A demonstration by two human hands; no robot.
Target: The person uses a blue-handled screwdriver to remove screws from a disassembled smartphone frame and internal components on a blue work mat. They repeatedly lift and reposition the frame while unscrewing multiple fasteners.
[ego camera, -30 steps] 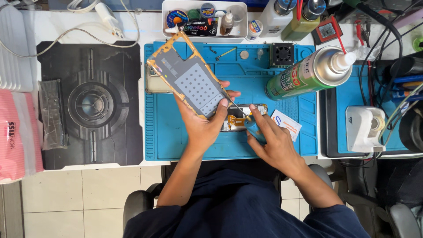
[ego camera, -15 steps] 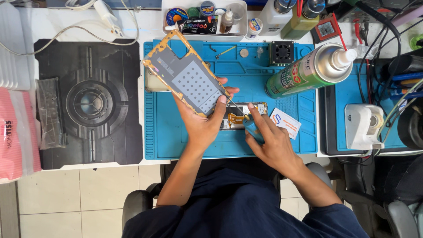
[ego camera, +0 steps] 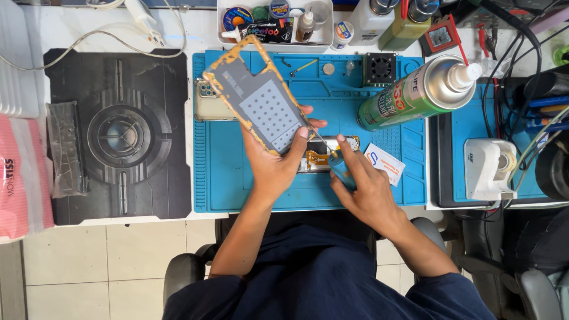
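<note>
Holding a grey panel (ego camera: 261,109) tilted up off the blue mat (ego camera: 225,178), the left hand (ego camera: 275,169) has its grip closed on the panel's lower edge, thumb on the face and fingers behind; the panel's rim carries ragged yellow adhesive; its lower end hangs over an opened phone (ego camera: 323,157) that lies flat on the mat, just beside both hands; the right hand (ego camera: 364,192) has its grip closed around a blue-handled tool (ego camera: 341,169) whose thin tip points into the phone near an orange flex; whether the tip touches the part I cannot tell; a white card (ego camera: 385,164) lies just right of the phone, and a green spray can (ego camera: 415,95) lies on its side further back; a second phone body (ego camera: 213,106) sits partly hidden behind the panel; a parts tray (ego camera: 275,24) stands at the mat's far edge on the tabletop (ego camera: 118,228)

To do this well, I judge the panel should be kept steady and clear of the tool, so the flex is not strained; the tip wants light pressure, worked at the connector rather than the ribbon; the heel of the right hand resting on the mat would steady it
</note>
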